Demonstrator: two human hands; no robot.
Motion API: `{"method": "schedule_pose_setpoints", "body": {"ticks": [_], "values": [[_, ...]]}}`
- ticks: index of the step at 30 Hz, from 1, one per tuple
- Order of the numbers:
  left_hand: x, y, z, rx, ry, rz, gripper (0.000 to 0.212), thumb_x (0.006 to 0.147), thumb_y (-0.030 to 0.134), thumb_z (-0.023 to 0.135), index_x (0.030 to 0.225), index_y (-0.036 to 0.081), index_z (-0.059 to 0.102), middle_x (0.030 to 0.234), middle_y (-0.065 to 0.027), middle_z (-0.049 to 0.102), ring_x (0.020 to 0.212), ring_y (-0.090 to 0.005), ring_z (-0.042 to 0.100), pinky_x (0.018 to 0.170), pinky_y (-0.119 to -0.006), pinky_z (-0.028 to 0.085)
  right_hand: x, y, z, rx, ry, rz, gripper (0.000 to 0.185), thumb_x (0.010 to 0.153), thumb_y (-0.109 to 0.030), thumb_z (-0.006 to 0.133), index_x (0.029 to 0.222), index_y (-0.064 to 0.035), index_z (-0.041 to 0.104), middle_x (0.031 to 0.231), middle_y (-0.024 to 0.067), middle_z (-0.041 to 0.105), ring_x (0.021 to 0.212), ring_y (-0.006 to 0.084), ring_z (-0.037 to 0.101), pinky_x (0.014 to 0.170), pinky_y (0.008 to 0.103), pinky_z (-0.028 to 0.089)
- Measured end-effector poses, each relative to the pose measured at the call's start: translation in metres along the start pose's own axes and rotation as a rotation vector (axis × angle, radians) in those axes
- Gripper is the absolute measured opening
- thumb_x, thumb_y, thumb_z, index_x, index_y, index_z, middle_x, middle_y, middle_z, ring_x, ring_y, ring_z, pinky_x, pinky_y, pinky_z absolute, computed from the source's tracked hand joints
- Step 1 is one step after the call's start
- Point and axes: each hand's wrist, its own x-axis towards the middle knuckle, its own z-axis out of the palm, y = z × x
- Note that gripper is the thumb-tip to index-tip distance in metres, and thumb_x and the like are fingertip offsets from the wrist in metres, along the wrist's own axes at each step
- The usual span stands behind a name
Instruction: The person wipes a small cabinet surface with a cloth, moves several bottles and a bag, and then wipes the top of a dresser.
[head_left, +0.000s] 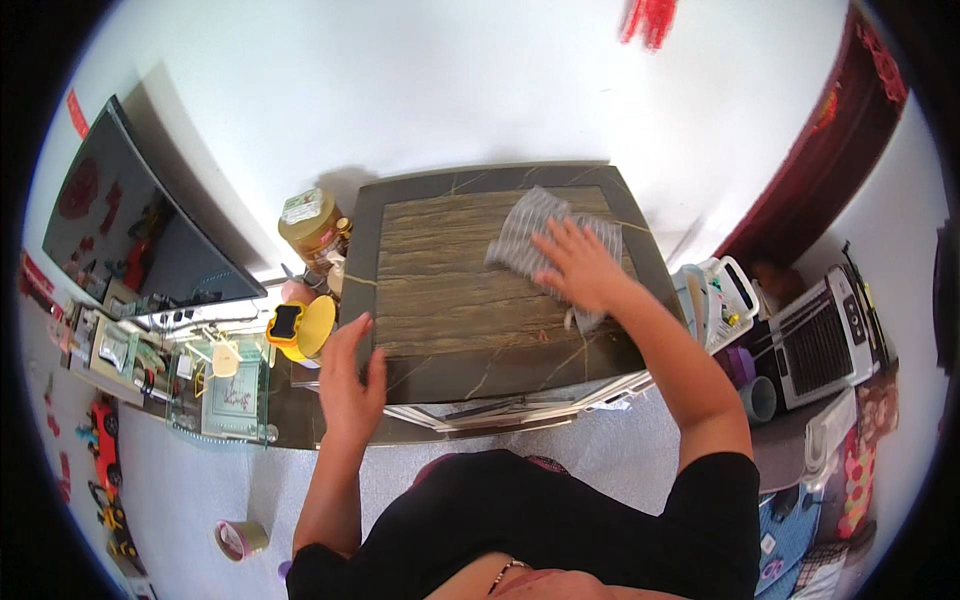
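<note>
Under the spread fingers of my right hand (581, 266) lies a grey-and-white striped cloth (517, 229), pressed flat on a dark, marble-patterned cabinet top (442, 375). The cloth covers part of the brown, wood-like central panel (442, 277), towards its right side. Small bits of debris (544, 336) show on the panel near its front right. My left hand (352, 382) is held at the cabinet's left front corner, fingers apart, with nothing in it. Whether its fingertips touch the edge I cannot tell.
Left of the cabinet stand a large lidded tub (309, 232) and a yellow container (300, 326). Beyond them are a television (150, 225) and a glass shelf (217, 397). A white basket (731, 300) and a heater-like appliance (821, 337) stand at right. A small bin (241, 540) is on the floor.
</note>
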Motion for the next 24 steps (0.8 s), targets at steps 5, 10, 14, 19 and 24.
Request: {"method": "schedule_pose_setpoints", "body": {"ticks": [5, 10, 14, 19, 24], "values": [[0.022, -0.003, 0.04, 0.083, -0.186, 0.049, 0.067, 0.093, 0.017, 0.073, 0.152, 0.003, 0.044, 0.146, -0.0216, 0.053, 0.14, -0.0424, 0.045, 0.116, -0.049, 0.038, 0.018, 0.046, 0.002, 0.027, 0.008, 0.32, 0.078, 0.106, -0.062, 0.037, 0.162, -0.0077, 0.033, 0.169, 0.0192, 0.027, 0.158, 0.0371, 0.019, 0.128, 0.0533, 0.015], [0.016, -0.004, 0.042, 0.107, -0.264, 0.087, 0.072, 0.094, 0.027, 0.073, 0.155, 0.003, 0.042, 0.152, -0.0223, 0.048, 0.147, -0.0442, 0.037, 0.121, -0.05, 0.031, -0.062, -0.014, -0.003, 0.055, 0.026, 0.202, 0.079, 0.106, -0.057, 0.04, 0.158, 0.0019, 0.035, 0.167, 0.0241, 0.029, 0.157, 0.0395, 0.021, 0.128, 0.0513, 0.016], [0.013, -0.004, 0.037, 0.14, -0.258, 0.142, 0.071, 0.094, 0.027, 0.074, 0.153, 0.003, 0.044, 0.151, -0.0214, 0.049, 0.146, -0.0436, 0.038, 0.123, -0.053, 0.028, -0.115, -0.043, -0.015, 0.111, 0.077, 0.247, 0.079, 0.106, -0.056, 0.044, 0.156, 0.0051, 0.036, 0.166, 0.027, 0.029, 0.156, 0.0419, 0.023, 0.127, 0.0516, 0.018], [0.011, -0.004, 0.049, 0.138, -0.228, 0.188, 0.069, 0.094, 0.029, 0.073, 0.151, 0.003, 0.046, 0.149, -0.0211, 0.051, 0.145, -0.0432, 0.04, 0.124, -0.055, 0.026, -0.107, 0.001, -0.017, 0.098, 0.045, 0.384, 0.084, 0.105, -0.059, 0.045, 0.155, 0.0078, 0.035, 0.166, 0.0278, 0.029, 0.156, 0.0439, 0.023, 0.126, 0.0525, 0.019], [0.012, -0.008, 0.047, 0.126, -0.239, 0.186, 0.067, 0.094, 0.03, 0.074, 0.149, 0.002, 0.049, 0.146, -0.0218, 0.053, 0.141, -0.0433, 0.044, 0.123, -0.056, 0.028, -0.036, 0.088, 0.0, 0.103, -0.01, 0.544, 0.089, 0.1, -0.072, 0.04, 0.162, -0.0078, 0.033, 0.17, 0.023, 0.023, 0.159, 0.0396, 0.017, 0.127, 0.0559, 0.015]]}}
